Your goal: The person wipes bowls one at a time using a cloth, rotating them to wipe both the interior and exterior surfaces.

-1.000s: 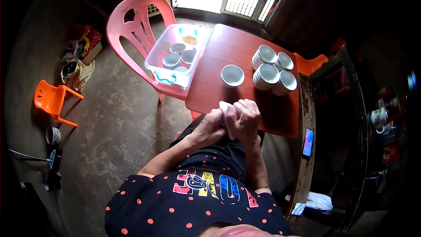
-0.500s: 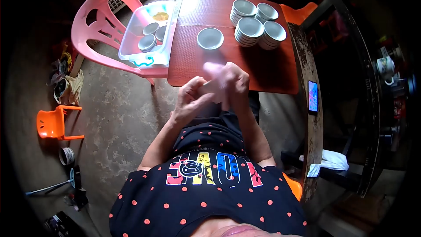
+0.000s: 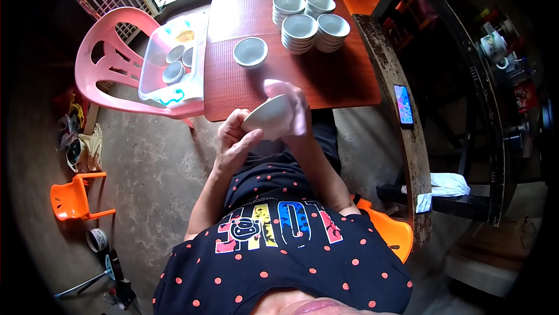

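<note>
My left hand (image 3: 234, 139) is closed on the rim of a small pale bowl (image 3: 268, 118), thumb at the near side and fingers behind. The bowl is tipped on its side above my lap, just off the table's near edge. My right hand (image 3: 303, 100) is wrapped in a pink cloth (image 3: 298, 119) and presses it against the bowl's right side; most of its fingers are hidden. Beyond my hands, a single bowl (image 3: 250, 52) stands upright on the reddish table (image 3: 227, 90). Several stacks of similar bowls (image 3: 300, 26) stand at the table's far right.
To the left, a clear plastic tub (image 3: 149, 86) holding several bowls rests on a pink chair (image 3: 87, 61). A phone (image 3: 403, 105) lies on the worn wooden bench (image 3: 381, 53) at right. Small orange chairs (image 3: 69, 198) stand on the floor.
The bowl has tilted so that more of it shows, and the cloth is now against its right side. My view has shifted, moving the table leftward.
</note>
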`<state>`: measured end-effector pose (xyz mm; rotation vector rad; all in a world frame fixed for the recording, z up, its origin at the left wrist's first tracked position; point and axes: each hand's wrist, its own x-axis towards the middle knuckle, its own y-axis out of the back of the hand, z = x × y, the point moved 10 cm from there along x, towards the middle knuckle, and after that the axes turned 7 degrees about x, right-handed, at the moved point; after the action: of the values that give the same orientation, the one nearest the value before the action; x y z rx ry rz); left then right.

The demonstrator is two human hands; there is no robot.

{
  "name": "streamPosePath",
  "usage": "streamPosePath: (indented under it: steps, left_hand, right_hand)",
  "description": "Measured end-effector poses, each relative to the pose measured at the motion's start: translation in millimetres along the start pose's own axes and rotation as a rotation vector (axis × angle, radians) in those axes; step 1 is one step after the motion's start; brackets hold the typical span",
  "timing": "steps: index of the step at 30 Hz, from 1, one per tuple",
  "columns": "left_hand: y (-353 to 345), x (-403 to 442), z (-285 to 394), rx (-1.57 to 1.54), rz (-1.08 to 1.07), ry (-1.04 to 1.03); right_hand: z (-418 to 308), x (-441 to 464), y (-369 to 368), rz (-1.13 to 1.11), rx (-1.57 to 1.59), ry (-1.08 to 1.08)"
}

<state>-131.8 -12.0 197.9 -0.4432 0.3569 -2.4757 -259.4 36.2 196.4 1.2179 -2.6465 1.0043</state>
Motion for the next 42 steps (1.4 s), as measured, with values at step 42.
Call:
streamPosePath:
  steps: [42]
  left_hand:
    - [3, -2, -33, 0.199, -0.099, 0.346]
  right_hand:
    - [22, 0, 5, -0.112, -0.087, -0.395]
